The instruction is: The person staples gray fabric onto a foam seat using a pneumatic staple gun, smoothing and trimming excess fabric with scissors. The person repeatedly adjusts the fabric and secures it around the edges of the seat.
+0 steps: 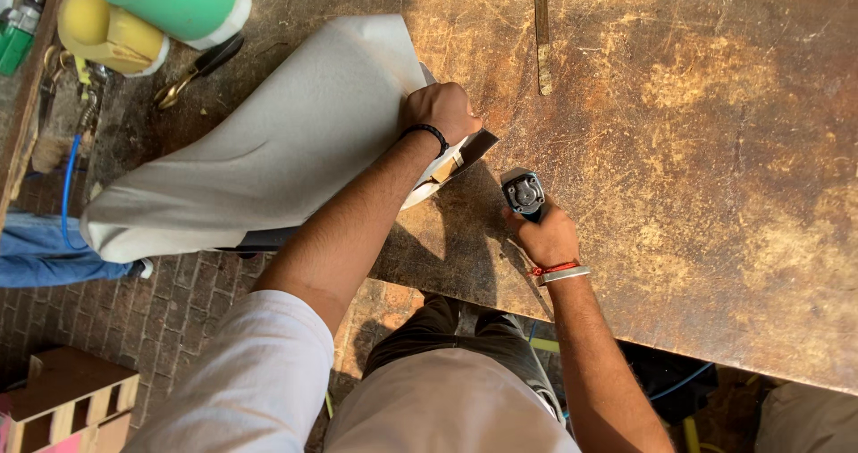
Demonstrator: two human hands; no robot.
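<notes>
My left hand [440, 112] presses down on a large sheet of white fabric [268, 149] that covers a flat dark panel [474, 146] at the near edge of a worn brown workbench [697, 149]. The fabric hangs over the bench's edge to the left. My right hand [547, 235] grips a dark pneumatic stapler [524, 193], held upright on the bench just right of the panel's corner. A black band is on my left wrist; a red thread and a metal bangle are on my right wrist.
A green and white canister [183, 2] and a yellow container [107, 31] stand at the bench's far left, with a tool [197, 69] beside them. A thin metal strip [542, 33] lies further back. Another person's blue trouser leg [45, 252] shows at left above the brick floor.
</notes>
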